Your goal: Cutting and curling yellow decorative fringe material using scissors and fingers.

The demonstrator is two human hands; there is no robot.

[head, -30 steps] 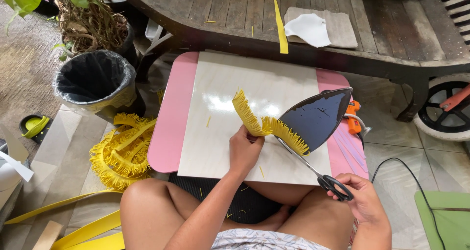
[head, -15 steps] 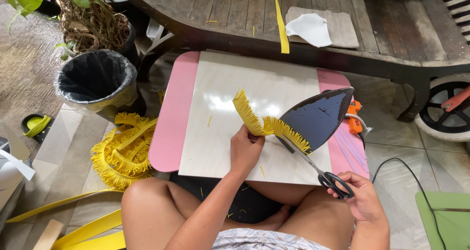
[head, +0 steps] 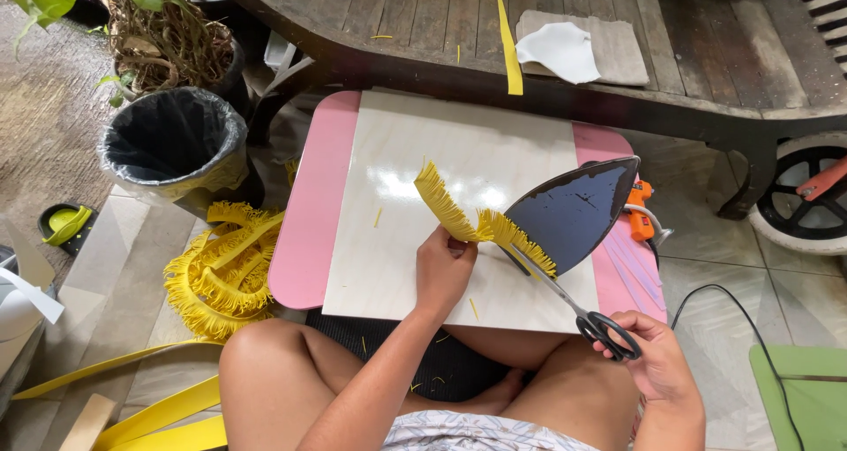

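Seated cross-legged, a person's right hand (head: pixel 657 367) grips scissors (head: pixel 573 305), blades angled under a dark leaf-shaped card (head: pixel 573 211); the left hand (head: pixel 444 270) pinches its yellow fringe (head: pixel 481 226) taut above a pale board (head: pixel 459 213). Beyond, a wooden bench (head: pixel 618 45).

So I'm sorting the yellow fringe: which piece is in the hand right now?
The short fringe strip pinched by the left hand over the white board, running along the dark leaf-shaped piece; the coiled fringe pile lies untouched on the floor.
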